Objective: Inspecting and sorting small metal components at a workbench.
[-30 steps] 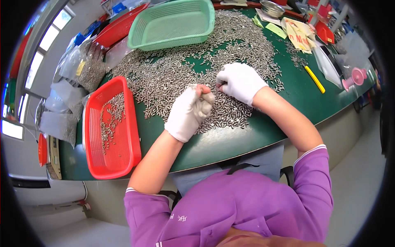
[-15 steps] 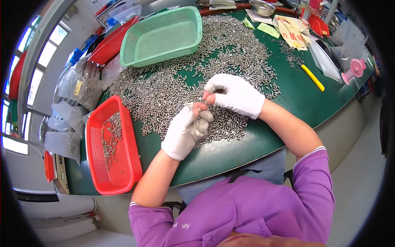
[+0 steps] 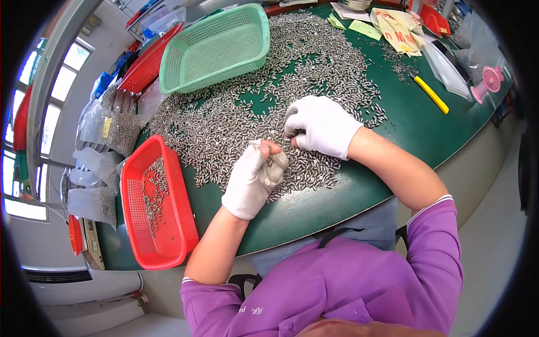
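Observation:
A wide spread of small silver, pin-shaped metal parts (image 3: pixel 224 135) covers the middle of the green table. Over its near side is my left hand (image 3: pixel 251 178), in a white glove with bare thumb and fingertip. That hand is curled closed, a tiny shiny metal part (image 3: pixel 268 147) pinched at its fingertips. My right hand (image 3: pixel 323 126), gloved the same way, rests low over the parts just to the right. Its fingers are bent and its bare tips come together down at the pile; whatever is between them is hidden.
A red basket (image 3: pixel 188 224) holding some parts stands at the left. Behind the pile sits a green basket (image 3: pixel 264 53). Filled plastic bags (image 3: pixel 92 205) line the left edge. To the right lie a yellow-handled tool (image 3: pixel 432 95) and a pink spool-like object (image 3: pixel 487 84).
My right hand has drawn away from my left fingertips, slightly to the right, and its fingers have dipped to the pile. My left hand stays nearly in place. The whole view has shifted slightly.

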Demonstrator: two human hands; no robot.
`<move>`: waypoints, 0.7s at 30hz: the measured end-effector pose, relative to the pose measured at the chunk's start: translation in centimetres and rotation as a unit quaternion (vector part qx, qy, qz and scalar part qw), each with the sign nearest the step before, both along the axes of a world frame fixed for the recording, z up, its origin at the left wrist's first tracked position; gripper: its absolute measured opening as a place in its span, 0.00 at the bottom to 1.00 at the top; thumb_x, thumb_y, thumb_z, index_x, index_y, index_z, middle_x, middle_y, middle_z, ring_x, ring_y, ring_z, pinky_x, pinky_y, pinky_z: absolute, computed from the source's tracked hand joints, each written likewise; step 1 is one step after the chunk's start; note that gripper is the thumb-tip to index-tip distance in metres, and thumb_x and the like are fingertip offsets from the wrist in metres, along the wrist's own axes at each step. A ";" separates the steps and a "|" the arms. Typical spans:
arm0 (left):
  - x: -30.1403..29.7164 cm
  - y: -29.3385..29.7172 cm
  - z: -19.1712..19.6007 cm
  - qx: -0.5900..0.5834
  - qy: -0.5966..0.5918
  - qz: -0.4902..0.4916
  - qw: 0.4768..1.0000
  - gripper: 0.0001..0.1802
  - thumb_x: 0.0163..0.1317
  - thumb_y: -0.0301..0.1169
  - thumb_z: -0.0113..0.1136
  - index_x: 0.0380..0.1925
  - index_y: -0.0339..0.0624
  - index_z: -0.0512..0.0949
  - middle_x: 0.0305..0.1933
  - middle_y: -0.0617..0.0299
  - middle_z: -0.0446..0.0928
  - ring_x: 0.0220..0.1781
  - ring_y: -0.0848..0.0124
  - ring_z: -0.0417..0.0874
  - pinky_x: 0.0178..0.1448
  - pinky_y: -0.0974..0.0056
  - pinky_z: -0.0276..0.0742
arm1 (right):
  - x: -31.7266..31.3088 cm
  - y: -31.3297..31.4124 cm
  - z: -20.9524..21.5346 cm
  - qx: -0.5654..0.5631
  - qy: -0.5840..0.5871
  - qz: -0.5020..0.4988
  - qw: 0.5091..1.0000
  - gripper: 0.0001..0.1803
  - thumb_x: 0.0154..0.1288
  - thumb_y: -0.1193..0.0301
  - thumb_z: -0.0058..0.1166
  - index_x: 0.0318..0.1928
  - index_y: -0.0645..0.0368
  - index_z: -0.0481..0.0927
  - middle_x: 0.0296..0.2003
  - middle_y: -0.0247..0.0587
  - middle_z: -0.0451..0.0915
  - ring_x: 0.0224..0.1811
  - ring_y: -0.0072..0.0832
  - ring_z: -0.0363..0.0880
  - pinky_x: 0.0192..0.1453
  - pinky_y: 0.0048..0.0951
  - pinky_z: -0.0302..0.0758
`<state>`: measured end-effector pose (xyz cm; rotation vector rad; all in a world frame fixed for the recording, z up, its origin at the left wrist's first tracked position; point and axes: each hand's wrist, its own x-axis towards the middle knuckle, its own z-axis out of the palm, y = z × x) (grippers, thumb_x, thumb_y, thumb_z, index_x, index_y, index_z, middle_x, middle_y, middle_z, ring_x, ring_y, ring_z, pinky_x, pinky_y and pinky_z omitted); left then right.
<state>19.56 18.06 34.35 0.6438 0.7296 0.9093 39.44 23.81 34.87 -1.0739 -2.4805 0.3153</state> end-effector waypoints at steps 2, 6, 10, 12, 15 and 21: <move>-0.1 0.0 -0.1 -0.001 -0.009 -0.003 1.000 0.11 0.65 0.39 0.52 0.36 0.44 0.72 0.30 0.61 0.72 0.21 0.78 0.64 0.25 0.74 0.59 | -0.4 -0.2 -0.3 0.006 0.012 -0.001 1.000 0.07 0.49 0.65 0.57 0.29 0.53 0.83 0.33 0.40 0.79 0.40 0.38 0.77 0.43 0.39 0.74; -0.1 -0.1 -0.2 -0.007 -0.032 -0.013 0.999 0.12 0.65 0.40 0.51 0.36 0.43 0.72 0.30 0.60 0.72 0.21 0.77 0.64 0.26 0.72 0.59 | -0.6 -0.2 -0.4 0.044 -0.012 -0.019 0.999 0.07 0.51 0.67 0.56 0.28 0.56 0.79 0.31 0.39 0.77 0.37 0.39 0.76 0.42 0.38 0.74; -0.2 -0.1 -0.1 -0.026 -0.024 0.006 0.999 0.12 0.67 0.40 0.48 0.36 0.42 0.72 0.30 0.60 0.72 0.21 0.76 0.64 0.26 0.72 0.58 | 0.0 0.0 0.0 0.030 0.040 -0.013 0.999 0.08 0.52 0.65 0.53 0.29 0.52 0.82 0.31 0.42 0.78 0.38 0.39 0.77 0.43 0.39 0.74; -0.5 0.0 -0.4 -0.018 -0.034 -0.005 0.999 0.12 0.67 0.40 0.48 0.37 0.42 0.72 0.31 0.60 0.74 0.23 0.77 0.68 0.27 0.73 0.62 | 0.6 -0.2 0.4 0.025 0.018 -0.026 0.999 0.09 0.51 0.64 0.55 0.32 0.51 0.82 0.33 0.43 0.78 0.39 0.40 0.77 0.45 0.38 0.74; -0.6 0.2 -0.6 -0.007 -0.055 -0.022 0.998 0.12 0.67 0.39 0.48 0.38 0.42 0.71 0.31 0.60 0.75 0.26 0.76 0.72 0.29 0.74 0.66 | 0.4 -0.3 0.4 0.018 -0.001 -0.027 0.999 0.09 0.49 0.63 0.57 0.31 0.51 0.83 0.34 0.42 0.77 0.39 0.40 0.77 0.44 0.38 0.74; -0.2 0.0 -0.3 0.012 -0.069 -0.018 0.997 0.12 0.65 0.36 0.51 0.44 0.41 0.68 0.35 0.59 0.75 0.27 0.76 0.71 0.30 0.74 0.66 | -0.4 -0.1 -0.4 0.014 0.006 -0.027 1.000 0.07 0.50 0.66 0.57 0.27 0.55 0.80 0.34 0.39 0.78 0.38 0.39 0.76 0.43 0.39 0.74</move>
